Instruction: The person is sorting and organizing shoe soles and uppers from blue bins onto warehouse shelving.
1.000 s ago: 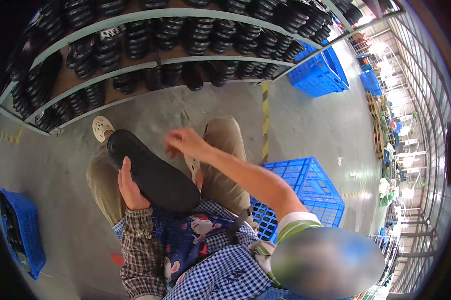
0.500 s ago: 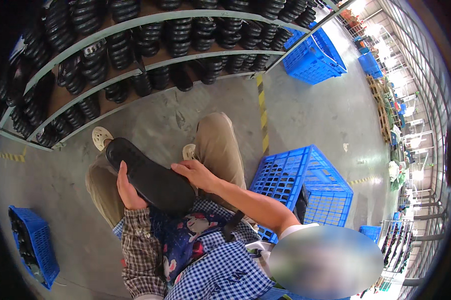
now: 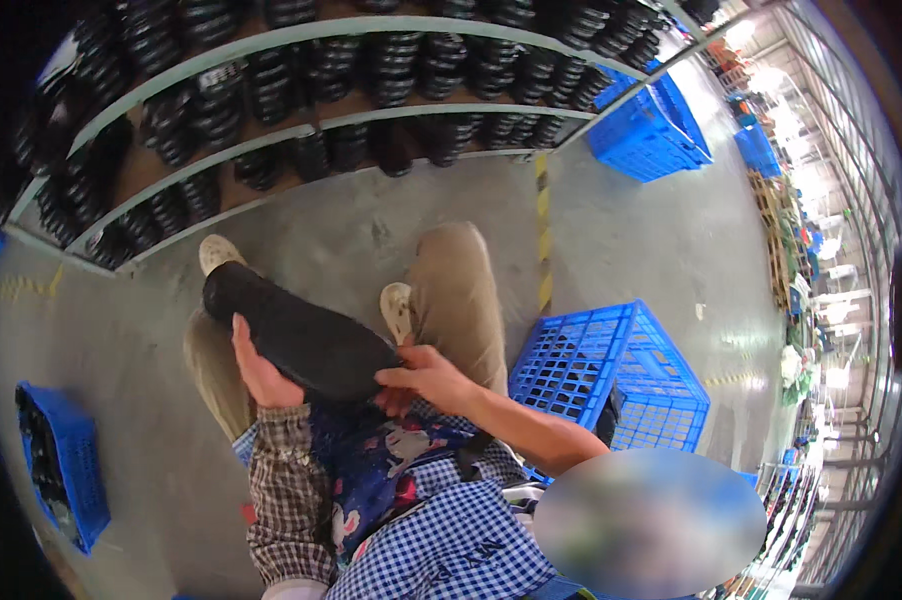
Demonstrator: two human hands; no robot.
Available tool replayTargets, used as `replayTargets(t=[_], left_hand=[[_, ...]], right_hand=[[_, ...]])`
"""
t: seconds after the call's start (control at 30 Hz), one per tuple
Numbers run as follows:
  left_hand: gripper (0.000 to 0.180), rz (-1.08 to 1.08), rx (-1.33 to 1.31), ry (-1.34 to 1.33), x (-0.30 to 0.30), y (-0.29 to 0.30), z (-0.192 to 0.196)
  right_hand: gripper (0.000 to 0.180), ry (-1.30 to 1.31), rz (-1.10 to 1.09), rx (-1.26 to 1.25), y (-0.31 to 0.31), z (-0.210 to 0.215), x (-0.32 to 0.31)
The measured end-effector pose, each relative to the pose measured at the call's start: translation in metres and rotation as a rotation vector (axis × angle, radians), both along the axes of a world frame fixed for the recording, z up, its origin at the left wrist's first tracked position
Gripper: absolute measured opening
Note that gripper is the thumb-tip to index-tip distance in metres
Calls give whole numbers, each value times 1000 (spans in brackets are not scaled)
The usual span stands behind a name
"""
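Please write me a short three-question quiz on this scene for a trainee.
1. True or false: both hands are on the black shoe sole.
2. Which crate stands nearest the right hand? A the blue crate at the right knee; B the blue crate at the far left; C the blue crate by the shelving.
3. What fills the shelves?
Key: 1 true: the left hand grips it from below, the right touches its near end. 2 A. 3 Stacks of black soles.

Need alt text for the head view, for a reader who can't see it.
Seated person holds a long black rubber piece across the lap, left hand gripping its near edge and right hand on its right end. An empty blue crate stands on the grey floor to the right; shelves of black parts run ahead.
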State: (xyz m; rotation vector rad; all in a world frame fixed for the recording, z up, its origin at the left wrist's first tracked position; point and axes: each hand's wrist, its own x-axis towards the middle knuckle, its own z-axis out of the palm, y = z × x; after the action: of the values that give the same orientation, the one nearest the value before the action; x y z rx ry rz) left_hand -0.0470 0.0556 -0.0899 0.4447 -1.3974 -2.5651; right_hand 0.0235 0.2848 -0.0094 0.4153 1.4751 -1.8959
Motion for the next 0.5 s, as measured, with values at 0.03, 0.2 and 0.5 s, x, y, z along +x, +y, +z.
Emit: replayTargets(t=[0.03,0.2,0.5], left_hand=[[44,-29,210,-5,1,12,29],[53,-64,565,88,-7,25,70],[63,-384,835,123,0,17,66]], right_hand=[[24,21,-104,12,4,-3,3],[20,99,-423,127,24,2,-14],[20,655,-652,525,53,66,-69]])
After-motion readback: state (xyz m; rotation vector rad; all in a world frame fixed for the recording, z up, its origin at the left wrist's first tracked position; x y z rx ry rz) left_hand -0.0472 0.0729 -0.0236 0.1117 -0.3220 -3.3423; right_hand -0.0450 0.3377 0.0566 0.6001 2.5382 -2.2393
